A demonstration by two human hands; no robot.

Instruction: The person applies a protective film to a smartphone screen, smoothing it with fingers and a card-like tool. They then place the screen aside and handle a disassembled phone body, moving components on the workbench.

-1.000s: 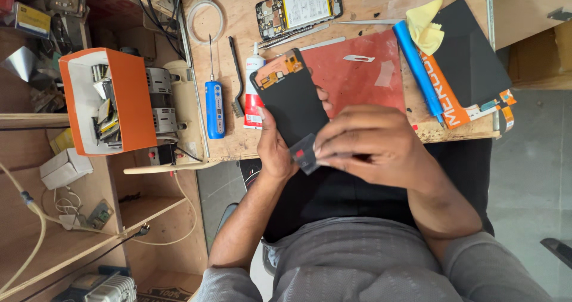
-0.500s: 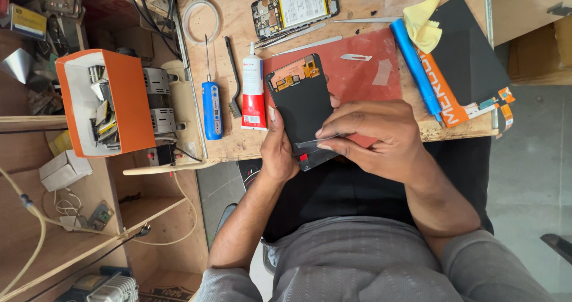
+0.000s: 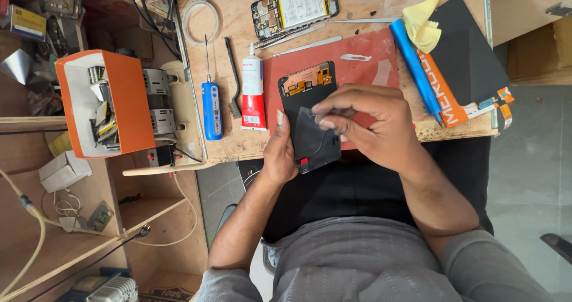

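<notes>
Down at the bench's near edge, the left hand (image 3: 280,150) cups the black screen panel (image 3: 310,120) from its left side, thumb along the rim, fingers hidden beneath (so their spread cannot be told). The panel lies half over the red mat (image 3: 357,69), its lower end jutting past the bench edge above the lap. The right hand (image 3: 372,123) rests on the panel's right side, fingertips (image 3: 325,123) pinched together on a thin clear film (image 3: 307,120) at the panel's middle. Left of the panel lie a glue tube (image 3: 252,96) and a blue screwdriver (image 3: 211,108); an opened phone (image 3: 295,7) sits toward the far edge.
</notes>
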